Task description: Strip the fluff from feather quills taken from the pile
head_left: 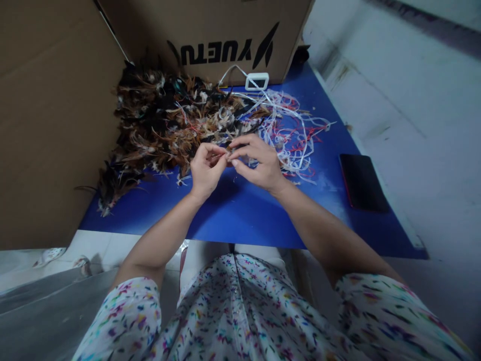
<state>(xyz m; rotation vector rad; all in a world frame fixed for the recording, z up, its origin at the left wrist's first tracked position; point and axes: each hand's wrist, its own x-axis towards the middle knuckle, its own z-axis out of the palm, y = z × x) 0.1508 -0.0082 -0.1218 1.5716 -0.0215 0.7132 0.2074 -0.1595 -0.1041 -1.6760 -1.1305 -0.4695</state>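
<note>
My left hand (207,169) and my right hand (259,161) meet over the blue table, their thumbs and forefingers pinched close together. A tiny pale-brown wisp shows between the fingertips; whether it is feather or thread I cannot make out. Right behind the hands spreads a big heap of brown, black and cream feathers (165,130). To the right of the heap, close to my right hand, lies a tangle of white ribbons and red strings (296,133). A darker clump of feathers (112,188) sits at the table's left edge.
A large cardboard box (210,30) printed YUETU stands behind the heap, and a brown cardboard panel (52,125) rises on the left. A small white device (257,81) with a cable rests by the box. A dark phone or tablet (364,182) lies on the blue table (255,220) near the wall.
</note>
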